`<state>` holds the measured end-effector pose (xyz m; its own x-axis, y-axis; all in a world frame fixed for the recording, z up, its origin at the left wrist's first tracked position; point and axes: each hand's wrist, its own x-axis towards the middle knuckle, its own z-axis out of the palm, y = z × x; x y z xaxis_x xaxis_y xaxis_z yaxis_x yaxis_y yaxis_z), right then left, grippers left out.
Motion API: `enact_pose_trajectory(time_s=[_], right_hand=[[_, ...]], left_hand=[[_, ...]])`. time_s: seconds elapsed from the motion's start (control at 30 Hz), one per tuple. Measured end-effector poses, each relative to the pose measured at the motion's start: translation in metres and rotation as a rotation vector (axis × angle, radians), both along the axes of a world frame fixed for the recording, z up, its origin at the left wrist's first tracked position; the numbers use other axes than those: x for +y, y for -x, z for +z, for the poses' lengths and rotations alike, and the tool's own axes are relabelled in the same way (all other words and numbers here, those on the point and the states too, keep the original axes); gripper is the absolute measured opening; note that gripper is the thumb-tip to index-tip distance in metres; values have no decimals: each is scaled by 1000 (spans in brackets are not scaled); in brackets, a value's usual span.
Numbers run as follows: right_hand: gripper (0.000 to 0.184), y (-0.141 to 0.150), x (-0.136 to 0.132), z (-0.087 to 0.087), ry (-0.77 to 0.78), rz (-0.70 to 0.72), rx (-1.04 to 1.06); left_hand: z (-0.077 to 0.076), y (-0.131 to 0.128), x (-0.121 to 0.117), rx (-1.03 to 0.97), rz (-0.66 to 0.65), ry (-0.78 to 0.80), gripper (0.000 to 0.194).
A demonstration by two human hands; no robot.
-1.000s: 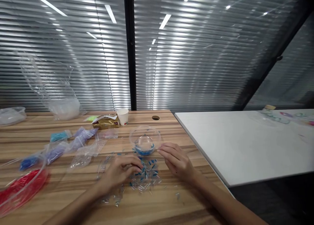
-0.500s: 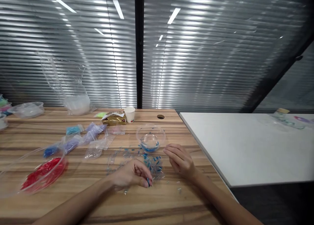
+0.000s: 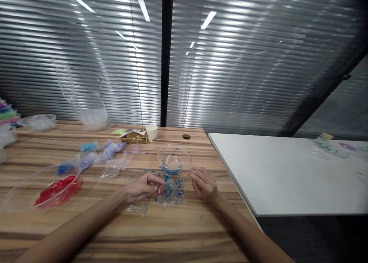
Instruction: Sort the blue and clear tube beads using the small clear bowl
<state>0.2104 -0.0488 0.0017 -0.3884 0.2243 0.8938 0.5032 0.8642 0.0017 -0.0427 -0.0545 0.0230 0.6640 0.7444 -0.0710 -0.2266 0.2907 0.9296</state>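
My left hand (image 3: 145, 187) is above the left part of a scatter of small blue and clear capsule pieces (image 3: 175, 192) on the wooden table. Its thumb and forefinger pinch a small dark blue capsule piece (image 3: 158, 187). To the right of the scatter is my right hand (image 3: 203, 184), with its fingers bent and pressed together. Whether anything sits between those fingertips is hidden. Just beyond both hands stands a clear round bowl (image 3: 173, 154) with blue pieces in its bottom.
A large clear bowl (image 3: 17, 190) with red pieces (image 3: 57, 192) is at left. Bagged purple (image 3: 107, 152) and blue (image 3: 63, 168) pieces lie behind it. Farther back are a gold packet (image 3: 134, 137), a paper cup (image 3: 151, 133) and a cable hole (image 3: 186, 137). A white table (image 3: 287, 175) adjoins at right.
My left hand has moved forward and slightly left, still pinching the blue piece. My right hand keeps nearly the same pose beside the scatter. The view has shifted slightly.
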Motion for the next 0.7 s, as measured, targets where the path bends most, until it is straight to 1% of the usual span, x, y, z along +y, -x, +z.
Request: enact_pose_trajectory(time_s=[0.17, 0.3, 0.37, 0.43, 0.57, 0.63, 0.7], right_hand=[[36, -4, -1, 2, 45, -7, 30], [34, -7, 1, 4, 66, -39, 55], [33, -6, 2, 2, 74, -42, 47], [32, -2, 3, -1, 91, -36, 38], [30, 11, -1, -5, 117, 47, -46], [29, 15, -4, -6, 108, 89, -96], [30, 16, -7, -4, 88, 111, -125]], left_hand=[[10, 3, 1, -11, -10, 3, 21], [19, 4, 1, 18, -16, 12, 26], [19, 4, 1, 21, -43, -10, 26], [15, 3, 1, 2, -60, -34, 24], [5, -1, 0, -8, -80, -38, 24], [4, 0, 0, -1, -84, -37, 26], [7, 1, 0, -7, -75, -45, 28]])
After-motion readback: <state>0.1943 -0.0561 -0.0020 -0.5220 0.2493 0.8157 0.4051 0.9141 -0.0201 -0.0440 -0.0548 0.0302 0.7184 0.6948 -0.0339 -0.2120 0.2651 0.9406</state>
